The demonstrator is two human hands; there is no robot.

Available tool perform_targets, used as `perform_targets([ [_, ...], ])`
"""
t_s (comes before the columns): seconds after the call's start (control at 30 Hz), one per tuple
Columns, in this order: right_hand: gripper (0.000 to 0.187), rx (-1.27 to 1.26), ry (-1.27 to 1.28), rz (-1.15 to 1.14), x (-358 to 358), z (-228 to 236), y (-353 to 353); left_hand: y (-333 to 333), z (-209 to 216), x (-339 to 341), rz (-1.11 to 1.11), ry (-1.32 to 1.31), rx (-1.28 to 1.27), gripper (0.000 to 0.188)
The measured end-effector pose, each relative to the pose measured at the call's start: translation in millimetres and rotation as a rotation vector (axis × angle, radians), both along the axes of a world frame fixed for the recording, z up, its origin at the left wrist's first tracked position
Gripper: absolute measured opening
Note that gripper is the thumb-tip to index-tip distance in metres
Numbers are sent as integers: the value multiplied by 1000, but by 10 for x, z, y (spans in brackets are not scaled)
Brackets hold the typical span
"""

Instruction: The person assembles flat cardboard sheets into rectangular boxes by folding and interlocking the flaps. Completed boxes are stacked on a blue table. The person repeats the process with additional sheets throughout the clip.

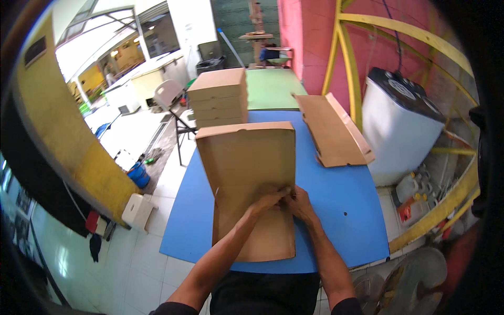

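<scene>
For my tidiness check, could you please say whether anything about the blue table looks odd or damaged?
A small dark spot interrupts the plain blue table, right of the right hand; hole or stain, I can't tell.

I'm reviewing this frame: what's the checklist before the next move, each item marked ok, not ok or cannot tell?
1. Open box on the blue table: ok.
2. Its lid standing raised: ok.
3. Hands free: not ok; left hand and right hand are at the box's right side.
4. Fold there seated: cannot tell, the hands cover it.
5. Loose cardboard piece apart from the box: ok, farther right.
</scene>
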State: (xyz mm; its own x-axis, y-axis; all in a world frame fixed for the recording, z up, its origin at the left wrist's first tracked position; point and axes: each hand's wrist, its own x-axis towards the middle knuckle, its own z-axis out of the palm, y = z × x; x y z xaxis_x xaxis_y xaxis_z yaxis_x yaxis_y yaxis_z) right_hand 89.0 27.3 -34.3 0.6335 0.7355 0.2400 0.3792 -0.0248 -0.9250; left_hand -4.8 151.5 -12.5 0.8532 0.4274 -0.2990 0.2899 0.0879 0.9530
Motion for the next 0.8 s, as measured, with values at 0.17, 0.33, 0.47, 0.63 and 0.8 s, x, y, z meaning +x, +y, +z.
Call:
perform_targets([
  [0.17, 47, -114, 291, 162, 45, 164, -172, 246, -125, 99, -139, -111, 50, 28],
  [0.33, 50, 16, 533, 147, 55, 228, -209, 378, -4, 131, -165, 16, 13, 20],
  [0.47, 47, 1, 610, 23, 80, 155, -138, 373, 183, 85, -229, 39, 67, 14],
  [0.63, 34, 18, 507, -115, 130, 41, -57, 338, 199, 66, -136, 54, 46, 14],
  [0.8, 35, 55, 549, -169, 109, -28, -21, 379, 155, 75, -143, 72, 54, 19],
])
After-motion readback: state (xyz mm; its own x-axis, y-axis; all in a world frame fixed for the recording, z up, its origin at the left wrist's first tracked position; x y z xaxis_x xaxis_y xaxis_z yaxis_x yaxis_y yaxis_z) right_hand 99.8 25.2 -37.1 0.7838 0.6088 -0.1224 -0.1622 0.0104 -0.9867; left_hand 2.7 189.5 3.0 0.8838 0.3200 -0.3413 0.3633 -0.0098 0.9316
